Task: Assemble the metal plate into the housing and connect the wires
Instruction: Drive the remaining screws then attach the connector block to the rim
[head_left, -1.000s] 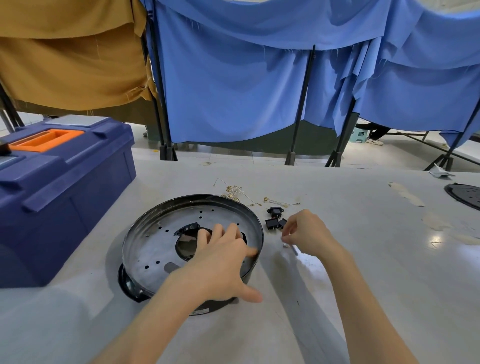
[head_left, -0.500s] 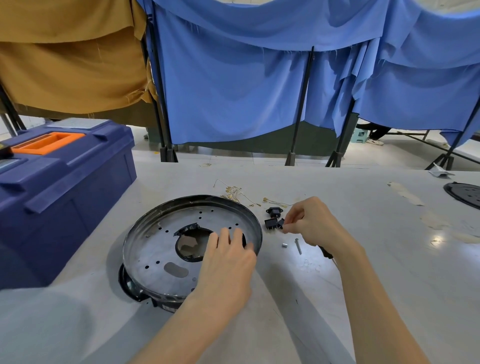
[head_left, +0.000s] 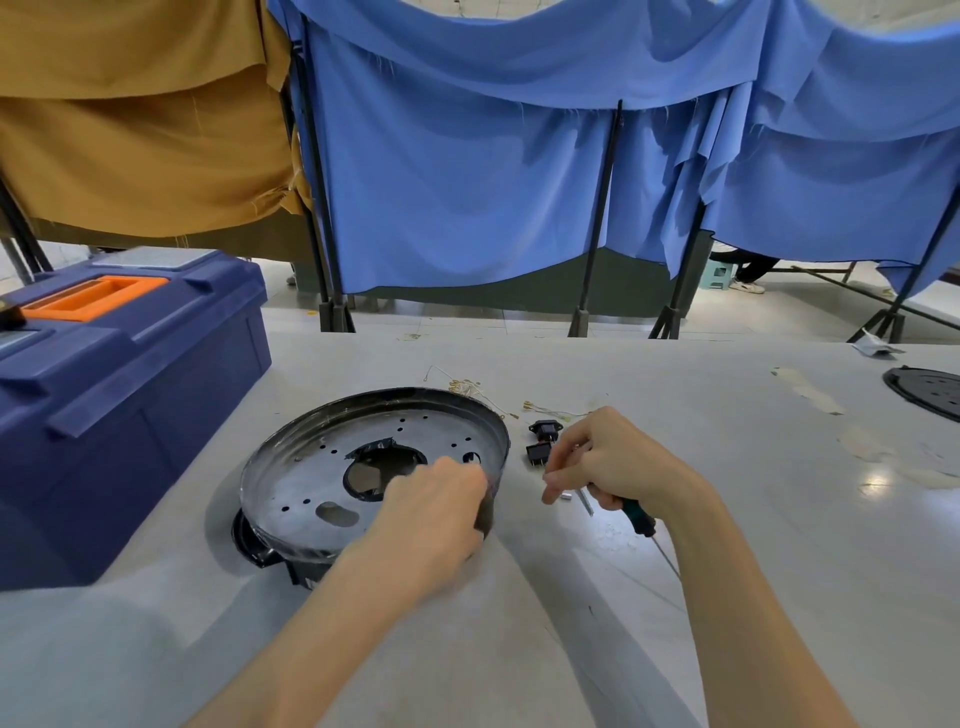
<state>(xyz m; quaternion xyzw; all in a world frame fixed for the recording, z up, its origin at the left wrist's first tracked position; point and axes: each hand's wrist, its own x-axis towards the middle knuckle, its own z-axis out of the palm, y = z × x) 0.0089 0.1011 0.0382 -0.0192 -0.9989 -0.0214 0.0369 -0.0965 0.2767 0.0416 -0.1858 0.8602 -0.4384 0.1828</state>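
Head view: one camera looking down at a pale table (head_left: 779, 597) with both bare forearms reaching in.
Metal plate (head_left: 311, 467): round, grey, with small holes and a large centre opening; it sits tilted on top of the housing, not seated flat.
Housing (head_left: 254, 545): black, under the metal plate, showing only at the plate's near-left edge.
Left hand (head_left: 436, 514): on the near-right rim of the metal plate, fingers bent over the edge and gripping it; the fingertips are motion-blurred.
Right hand (head_left: 613, 462): just right of the metal plate and apart from it, fingers curled down toward the table, lower fingers closed round the top of the screwdriver handle.
Screwdriver (head_left: 638, 515): green-and-black handle sticking out below the right hand, thin shaft running on toward the person, right of the metal plate.
Small metal sleeve (head_left: 565, 497): on the table right of the metal plate, just beside the right index fingertip.
Metal pin (head_left: 587, 503): beside the sleeve, on its side away from the metal plate.
Black connectors (head_left: 540, 441): two small pieces on the table, between the metal plate's right rim and the right hand.
Wires (head_left: 467, 387): thin, with brass-coloured ends, lying loose just beyond the metal plate's far rim.
Toolbox (head_left: 130, 405): dark blue with an orange handle, lid closed, left of the metal plate.
Black disc (head_left: 930, 389): far right of the metal plate, cut by the frame edge.
Cloths: blue cloth (head_left: 467, 197) and ochre cloth (head_left: 130, 130) hang on stands beyond the metal plate.
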